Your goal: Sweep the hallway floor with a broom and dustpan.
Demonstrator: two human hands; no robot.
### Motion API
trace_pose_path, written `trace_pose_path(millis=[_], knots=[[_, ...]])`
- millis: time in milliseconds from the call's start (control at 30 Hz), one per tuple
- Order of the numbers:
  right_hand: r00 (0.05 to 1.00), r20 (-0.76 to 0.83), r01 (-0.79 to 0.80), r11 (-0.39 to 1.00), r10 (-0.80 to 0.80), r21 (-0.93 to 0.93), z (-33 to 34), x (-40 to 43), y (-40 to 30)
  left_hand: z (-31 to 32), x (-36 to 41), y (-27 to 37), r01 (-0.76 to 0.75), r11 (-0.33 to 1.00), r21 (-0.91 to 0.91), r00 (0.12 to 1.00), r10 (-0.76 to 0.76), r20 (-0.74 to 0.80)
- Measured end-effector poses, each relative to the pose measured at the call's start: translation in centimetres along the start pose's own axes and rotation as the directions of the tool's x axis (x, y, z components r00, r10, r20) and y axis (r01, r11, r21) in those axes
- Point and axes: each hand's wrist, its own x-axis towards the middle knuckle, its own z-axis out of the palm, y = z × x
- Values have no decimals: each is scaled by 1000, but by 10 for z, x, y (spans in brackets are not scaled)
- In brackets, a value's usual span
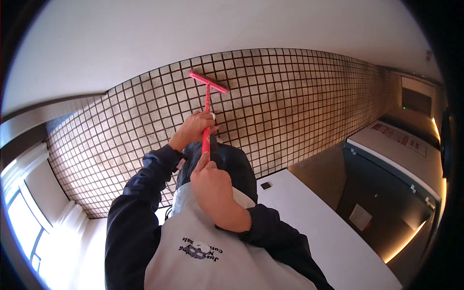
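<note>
A pink T-headed floor tool [208, 86], a brush or a squeegee, reaches out ahead of me. Its crosswise head rests on the grid-patterned floor [268, 105], slightly tilted in the view. My left hand [195, 125] wraps around the middle of the handle, and a pale ring-like band shows by its fingers. Lower down, close to my body, my right hand [212, 179] grips the handle's upper end with one finger laid along it. The underside of the head is hidden.
A white wall [232, 25] borders the floor beyond the tool. White wall surface [308, 217] also lies to the right behind me, near a dark door [384, 188] with lit strips. At left are a window [29, 210] and sheer curtains [65, 235]. The floor runs on rightward as a corridor.
</note>
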Motion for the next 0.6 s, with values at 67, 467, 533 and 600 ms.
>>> trace_pose_path(millis=[67,467,533,600], knots=[[999,-29,-38,999,38,14,8,-2,-1,0,0,-3,-5,1000,-23,997,7,80],[663,6,-479,419,749,771,102,-134,42,101,50,34,-677,725,-125,504,581,639],[588,-28,-451,356,809,819,99,-152,14,101,40,39,-729,638,-248,372,673,639],[473,90,-532,203,876,822,111,-184,-20,119,15,86,-768,585,-261,220,624,750]])
